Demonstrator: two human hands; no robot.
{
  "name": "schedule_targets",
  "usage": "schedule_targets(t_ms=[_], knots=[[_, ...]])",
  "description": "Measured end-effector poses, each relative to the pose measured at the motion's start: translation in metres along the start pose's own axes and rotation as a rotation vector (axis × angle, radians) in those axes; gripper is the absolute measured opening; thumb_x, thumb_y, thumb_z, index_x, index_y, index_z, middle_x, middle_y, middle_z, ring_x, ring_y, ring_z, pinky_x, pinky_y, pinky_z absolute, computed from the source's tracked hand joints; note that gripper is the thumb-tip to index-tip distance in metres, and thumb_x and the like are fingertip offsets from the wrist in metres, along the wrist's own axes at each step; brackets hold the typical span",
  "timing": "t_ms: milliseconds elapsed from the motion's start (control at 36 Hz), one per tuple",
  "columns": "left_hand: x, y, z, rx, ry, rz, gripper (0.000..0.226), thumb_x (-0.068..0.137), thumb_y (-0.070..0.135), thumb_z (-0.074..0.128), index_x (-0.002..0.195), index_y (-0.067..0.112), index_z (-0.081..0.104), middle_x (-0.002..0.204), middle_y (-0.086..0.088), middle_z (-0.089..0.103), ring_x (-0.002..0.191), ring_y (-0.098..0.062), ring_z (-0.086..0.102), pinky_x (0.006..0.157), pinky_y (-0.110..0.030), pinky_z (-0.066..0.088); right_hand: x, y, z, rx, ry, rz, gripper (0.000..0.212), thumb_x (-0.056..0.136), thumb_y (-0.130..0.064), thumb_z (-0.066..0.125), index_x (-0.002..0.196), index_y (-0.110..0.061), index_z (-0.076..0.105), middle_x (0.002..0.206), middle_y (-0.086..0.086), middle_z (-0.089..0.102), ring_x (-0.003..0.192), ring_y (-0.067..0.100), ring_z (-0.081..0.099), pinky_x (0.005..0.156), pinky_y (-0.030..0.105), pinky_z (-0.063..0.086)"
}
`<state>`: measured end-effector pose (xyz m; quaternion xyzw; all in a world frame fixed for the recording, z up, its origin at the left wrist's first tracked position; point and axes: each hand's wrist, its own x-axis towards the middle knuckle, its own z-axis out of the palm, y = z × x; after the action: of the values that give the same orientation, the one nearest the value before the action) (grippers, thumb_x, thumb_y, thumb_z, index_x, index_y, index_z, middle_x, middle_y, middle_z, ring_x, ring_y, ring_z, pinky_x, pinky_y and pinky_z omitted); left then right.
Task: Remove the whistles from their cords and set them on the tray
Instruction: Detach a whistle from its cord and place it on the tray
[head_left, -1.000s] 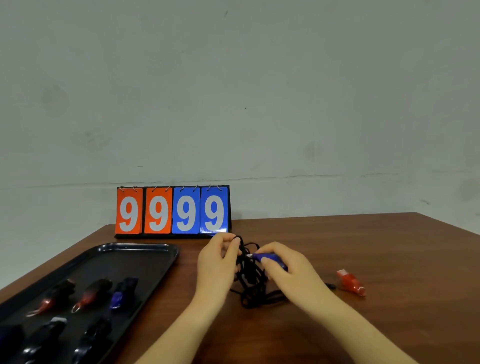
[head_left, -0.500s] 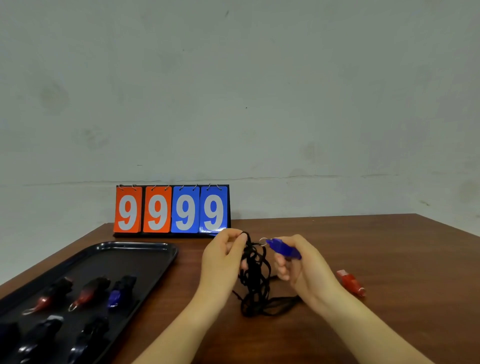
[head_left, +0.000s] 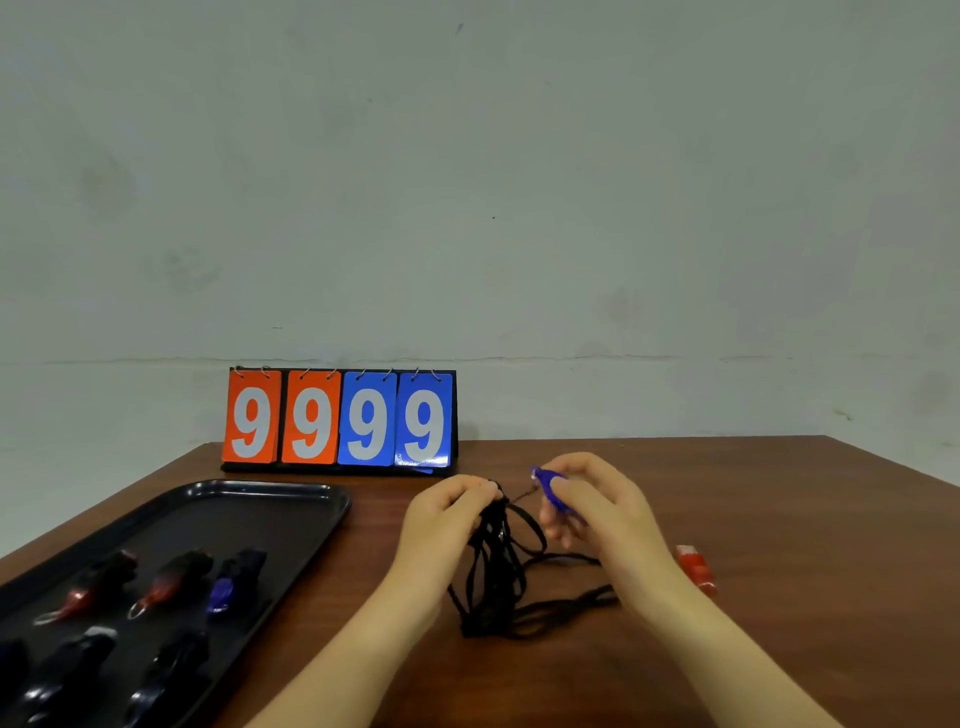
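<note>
Pulling apart now: right hand (head_left: 597, 499) pinches the blue whistle (head_left: 548, 488), lifted higher than before, left hand (head_left: 447, 514) pinching the black cords (head_left: 498, 566), so it's nearly unclipped, I'd guess.

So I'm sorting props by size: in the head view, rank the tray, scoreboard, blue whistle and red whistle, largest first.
1. Black tray, nearer and cut off by the frame.
2. Scoreboard.
3. Blue whistle and red whistle: both partly hidden, unranked.

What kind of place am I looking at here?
Probably a plain indoor work or test room: a bare wall, a wooden table, a flip scoreboard and a black tray of whistles.
</note>
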<state>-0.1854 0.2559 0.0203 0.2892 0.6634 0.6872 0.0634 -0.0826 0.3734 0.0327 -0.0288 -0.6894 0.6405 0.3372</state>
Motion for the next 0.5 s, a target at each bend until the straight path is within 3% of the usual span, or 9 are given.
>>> schedule_targets(t_ms=[111, 222, 306, 389, 500], knots=[[-0.004, 0.001, 0.002, -0.123, -0.041, -0.051, 0.015, 0.091, 0.021, 0.061, 0.091, 0.014, 0.074, 0.086, -0.003, 0.074, 0.081, -0.01, 0.066, 0.069, -0.019, 0.051, -0.002, 0.005, 0.002, -0.126, -0.069, -0.04, 0.008, 0.093, -0.005, 0.057, 0.094, -0.01, 0.063, 0.064, 0.005, 0.063, 0.057, 0.014, 0.057, 0.054, 0.023, 0.045], [-0.008, 0.002, 0.005, -0.198, -0.06, -0.082, 0.016, 0.093, 0.018, 0.058, 0.094, 0.013, 0.074, 0.093, -0.007, 0.073, 0.094, -0.02, 0.069, 0.084, -0.034, 0.055, -0.004, 0.01, 0.006, -0.249, -0.063, -0.045, 0.011, 0.093, -0.013, 0.059, 0.101, -0.018, 0.062, 0.075, 0.0, 0.069, 0.065, 0.006, 0.063, 0.06, 0.017, 0.048], [-0.01, 0.003, 0.005, -0.216, -0.052, -0.077, 0.017, 0.093, 0.017, 0.057, 0.093, 0.014, 0.074, 0.093, -0.007, 0.074, 0.094, -0.022, 0.069, 0.087, -0.04, 0.054, -0.003, 0.013, 0.008, -0.305, -0.014, -0.039, 0.014, 0.091, -0.017, 0.063, 0.102, -0.022, 0.057, 0.085, -0.003, 0.07, 0.075, 0.006, 0.067, 0.065, 0.021, 0.053], [-0.009, 0.003, 0.006, -0.216, -0.022, -0.065, 0.017, 0.093, 0.015, 0.057, 0.09, 0.016, 0.074, 0.09, -0.005, 0.074, 0.093, -0.022, 0.069, 0.086, -0.04, 0.055, -0.002, 0.016, 0.007, -0.385, -0.008, -0.044, 0.018, 0.087, -0.021, 0.068, 0.098, -0.027, 0.055, 0.093, -0.006, 0.07, 0.083, 0.008, 0.068, 0.075, 0.028, 0.058], [-0.008, -0.001, 0.006, -0.209, -0.021, -0.08, 0.016, 0.093, 0.02, 0.059, 0.092, 0.024, 0.074, 0.092, 0.004, 0.075, 0.095, -0.015, 0.068, 0.08, -0.032, 0.056, -0.002, 0.019, 0.006, -0.422, 0.004, -0.084, 0.019, 0.085, -0.022, 0.07, 0.095, -0.032, 0.058, 0.093, -0.013, 0.067, 0.087, 0.0, 0.064, 0.076, 0.02, 0.055]])
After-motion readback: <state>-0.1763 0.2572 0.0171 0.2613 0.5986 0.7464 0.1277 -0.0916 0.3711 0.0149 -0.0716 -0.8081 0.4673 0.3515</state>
